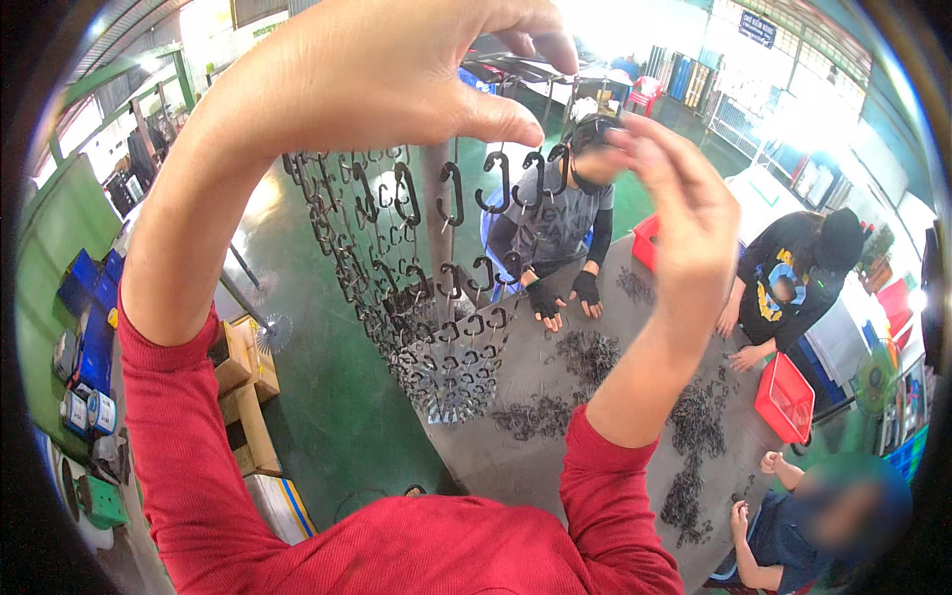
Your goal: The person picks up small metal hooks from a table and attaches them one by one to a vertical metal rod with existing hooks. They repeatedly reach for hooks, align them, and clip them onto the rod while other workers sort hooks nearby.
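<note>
Raised at the top, my left hand (436,74) curves with its thumb and fingertips apart, and nothing shows between them. It is just above a row of black C-shaped hooks (493,181) hanging from a rack whose top my hand partly hides. More hooks (466,369) hang below in several tiers. To the right of the rack, my right hand (684,193) is raised with its fingers pointing up and left. Motion smears its fingertips, so whether they hold anything is unclear.
Piles of black hooks (585,357) lie on a grey table (476,446). Around it are a person in black gloves (555,213), a person in a black cap (803,278) and a third at lower right (793,526). A red basket (785,399) sits at its right edge; cardboard boxes (248,426) stand left.
</note>
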The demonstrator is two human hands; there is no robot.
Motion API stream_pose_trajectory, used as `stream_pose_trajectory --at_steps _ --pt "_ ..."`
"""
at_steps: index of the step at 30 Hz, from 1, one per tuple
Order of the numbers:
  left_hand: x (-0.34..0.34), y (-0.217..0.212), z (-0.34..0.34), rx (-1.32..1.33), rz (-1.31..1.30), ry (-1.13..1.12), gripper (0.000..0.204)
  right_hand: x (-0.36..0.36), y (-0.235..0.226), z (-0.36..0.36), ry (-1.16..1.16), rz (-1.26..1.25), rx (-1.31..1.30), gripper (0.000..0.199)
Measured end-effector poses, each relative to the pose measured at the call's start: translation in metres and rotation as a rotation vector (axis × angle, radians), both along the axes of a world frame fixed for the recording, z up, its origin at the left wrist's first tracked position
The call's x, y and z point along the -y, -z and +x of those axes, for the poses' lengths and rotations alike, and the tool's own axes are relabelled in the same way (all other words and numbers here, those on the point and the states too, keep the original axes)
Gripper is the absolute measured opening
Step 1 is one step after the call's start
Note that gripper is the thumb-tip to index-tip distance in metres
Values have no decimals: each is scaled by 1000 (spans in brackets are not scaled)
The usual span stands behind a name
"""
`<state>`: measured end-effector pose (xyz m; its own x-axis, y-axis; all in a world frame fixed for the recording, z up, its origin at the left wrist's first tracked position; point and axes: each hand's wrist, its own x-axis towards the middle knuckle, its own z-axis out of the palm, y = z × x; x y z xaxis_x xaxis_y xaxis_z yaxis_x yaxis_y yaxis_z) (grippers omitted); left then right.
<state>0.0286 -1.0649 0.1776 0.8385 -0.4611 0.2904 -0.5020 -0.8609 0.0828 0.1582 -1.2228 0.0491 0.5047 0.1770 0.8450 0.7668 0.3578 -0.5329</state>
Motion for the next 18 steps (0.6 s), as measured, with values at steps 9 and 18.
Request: stream_pose_trajectory --at_steps 9,18 --pt "-5 8 1 242 272 91 46 -34 -7 -19 -339 16 -251 15" --pt "-4 14 3 262 288 61 45 -41 -3 -15 -419 178 -253 13"
